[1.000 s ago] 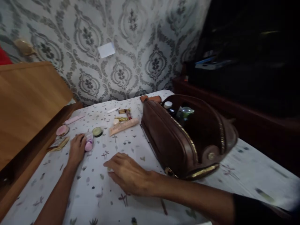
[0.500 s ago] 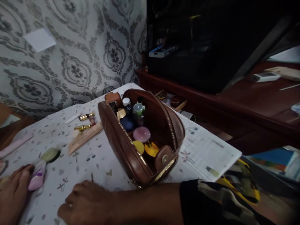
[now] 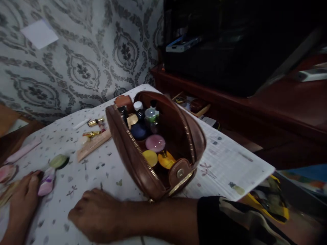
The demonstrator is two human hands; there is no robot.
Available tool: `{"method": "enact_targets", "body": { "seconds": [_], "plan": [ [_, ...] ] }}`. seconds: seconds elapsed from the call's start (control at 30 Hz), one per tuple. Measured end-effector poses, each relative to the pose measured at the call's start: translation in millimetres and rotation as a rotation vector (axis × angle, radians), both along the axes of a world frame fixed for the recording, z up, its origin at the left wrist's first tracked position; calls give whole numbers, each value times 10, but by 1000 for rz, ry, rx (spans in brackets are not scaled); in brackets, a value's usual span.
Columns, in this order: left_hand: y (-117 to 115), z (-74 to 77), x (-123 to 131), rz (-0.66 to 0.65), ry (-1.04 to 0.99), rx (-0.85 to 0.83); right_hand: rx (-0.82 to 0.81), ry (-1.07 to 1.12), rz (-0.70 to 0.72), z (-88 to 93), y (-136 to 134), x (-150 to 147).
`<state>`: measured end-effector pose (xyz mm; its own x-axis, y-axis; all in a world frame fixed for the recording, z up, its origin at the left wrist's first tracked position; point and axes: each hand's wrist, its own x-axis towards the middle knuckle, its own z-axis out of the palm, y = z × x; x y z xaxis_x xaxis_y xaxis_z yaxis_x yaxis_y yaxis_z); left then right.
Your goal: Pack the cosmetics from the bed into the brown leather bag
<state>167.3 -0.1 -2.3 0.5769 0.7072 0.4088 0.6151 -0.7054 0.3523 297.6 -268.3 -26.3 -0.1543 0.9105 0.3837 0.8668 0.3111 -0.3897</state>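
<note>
A brown cosmetic bag (image 3: pixel 135 160) stands unzipped on the table, holding small bottles, a pink round lid (image 3: pixel 155 143), a yellow round item (image 3: pixel 150 158) and a yellow bottle (image 3: pixel 166 160). In front of it rests my right hand (image 3: pixel 94 214), fingers curled; whatever may be inside them is hidden. My left hand (image 3: pixel 24 197) lies at the left with fingers stretched out, beside a pink-and-purple container (image 3: pixel 46 182) and a beige item (image 3: pixel 9 192). A green oval item (image 3: pixel 58 161) is just beyond. Behind, a beige tube (image 3: pixel 93 146) lies near gold lipsticks (image 3: pixel 95 122).
A white patterned cloth (image 3: pixel 224 160) covers the table. A pink stick-shaped item (image 3: pixel 24 151) and a pink round item (image 3: pixel 7 173) lie at the left. Beyond the table's right edge are an open drawer (image 3: pixel 204 109), a red-brown cabinet (image 3: pixel 245 112) and a dark screen (image 3: pixel 217 64).
The view has shifted slightly. My right hand remains curled on the table in front of the bag. My left hand stays beside the pink-and-purple container.
</note>
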Motion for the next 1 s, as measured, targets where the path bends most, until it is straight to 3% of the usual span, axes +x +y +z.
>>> {"method": "enact_targets", "body": {
  "seconds": [0.17, 0.27, 0.47, 0.6, 0.73, 0.87, 1.0],
  "plan": [
    [98, -190, 48, 102, -265, -78, -35, 81, -4, 11, -31, 1],
    [256, -304, -16, 156, -274, -93, -80, 155, -20, -30, -25, -5],
    [558, -472, -101, 144, -264, -185, 12, 403, -12, -138, -64, -6],
    [695, -503, -73, 99, -230, -215, 24, 458, -37, -105, -60, 7],
    [740, -509, -61, 65, -193, -215, -157, 476, -180, 62, 47, -22],
    [711, -484, -93, 65, -175, -203, -279, 595, -303, 150, 332, -116],
    [635, -440, -118, 47, -147, -147, -202, 744, -332, 57, 657, -196]
  ]
}}
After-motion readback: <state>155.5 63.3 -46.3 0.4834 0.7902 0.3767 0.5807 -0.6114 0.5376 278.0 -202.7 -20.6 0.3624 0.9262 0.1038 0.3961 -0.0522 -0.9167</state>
